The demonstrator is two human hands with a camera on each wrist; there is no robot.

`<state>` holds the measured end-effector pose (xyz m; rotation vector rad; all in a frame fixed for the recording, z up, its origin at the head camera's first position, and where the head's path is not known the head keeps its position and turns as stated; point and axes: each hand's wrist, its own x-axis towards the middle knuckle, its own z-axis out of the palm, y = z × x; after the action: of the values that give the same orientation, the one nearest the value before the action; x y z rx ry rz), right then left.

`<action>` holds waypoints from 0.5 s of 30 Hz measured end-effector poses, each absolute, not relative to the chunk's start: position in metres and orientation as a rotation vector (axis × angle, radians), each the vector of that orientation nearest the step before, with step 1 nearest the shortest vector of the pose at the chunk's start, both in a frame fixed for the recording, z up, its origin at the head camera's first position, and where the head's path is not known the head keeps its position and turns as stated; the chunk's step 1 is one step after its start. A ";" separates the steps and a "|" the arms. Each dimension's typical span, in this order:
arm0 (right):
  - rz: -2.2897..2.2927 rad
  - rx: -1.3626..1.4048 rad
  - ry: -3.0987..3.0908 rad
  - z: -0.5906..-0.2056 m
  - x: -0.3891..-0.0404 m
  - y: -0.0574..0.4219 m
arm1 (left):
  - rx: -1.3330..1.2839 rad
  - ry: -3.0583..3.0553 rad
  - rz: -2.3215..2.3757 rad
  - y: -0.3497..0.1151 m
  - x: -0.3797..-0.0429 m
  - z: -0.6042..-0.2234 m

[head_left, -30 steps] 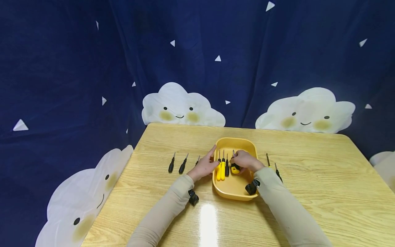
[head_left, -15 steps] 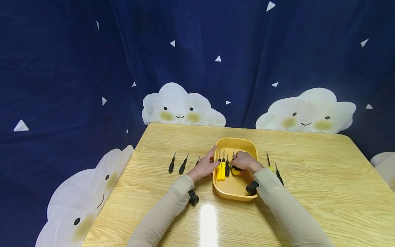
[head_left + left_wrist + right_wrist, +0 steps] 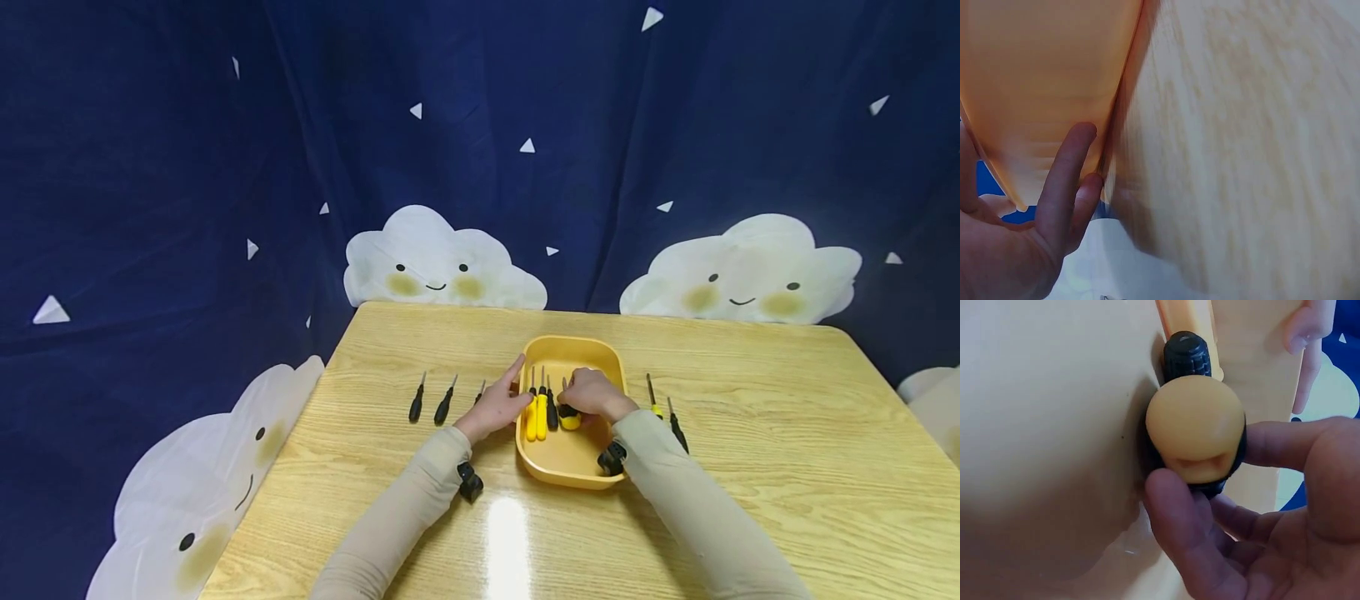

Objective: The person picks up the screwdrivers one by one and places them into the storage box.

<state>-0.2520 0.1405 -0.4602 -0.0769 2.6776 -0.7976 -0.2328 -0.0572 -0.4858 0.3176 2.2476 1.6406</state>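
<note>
My right hand (image 3: 592,392) grips a thick screwdriver (image 3: 570,422) with a black and yellow handle inside the yellow-orange tray (image 3: 562,481). In the right wrist view the rounded yellow handle end (image 3: 1194,419) sits between thumb and fingers. To its left in the tray lie a black-handled screwdriver (image 3: 552,416) and two yellow-handled screwdrivers (image 3: 542,419), side by side, shafts pointing away. My left hand (image 3: 495,408) holds the tray's left wall, thumb over the rim. The left wrist view has its fingers (image 3: 1063,181) against the tray's outer wall (image 3: 1041,75).
Left of the tray, two black screwdrivers (image 3: 443,408) lie on the wooden table (image 3: 787,433); a third (image 3: 482,390) is partly covered by the left hand. On the right lie a black-and-yellow screwdriver (image 3: 655,406) and a black one (image 3: 678,431). A dark blue curtain (image 3: 480,167) hangs behind.
The right hand has shifted the thick screwdriver slightly left and nearer within the tray, closer to the black-handled one. The left hand has kept its hold on the tray wall.
</note>
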 end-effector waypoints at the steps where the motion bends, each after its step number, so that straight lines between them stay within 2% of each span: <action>1: -0.795 -0.075 2.680 -0.460 -0.252 0.140 | 0.317 2.248 1.640 -0.057 -0.233 -0.486; 15: -0.783 -0.169 2.708 -0.442 -0.248 0.144 | 0.324 2.216 1.669 -0.057 -0.233 -0.488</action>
<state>-0.2479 0.1437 -0.4420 -0.1689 2.7080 -0.7825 -0.2330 -0.0570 -0.4877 0.3236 2.2155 1.6691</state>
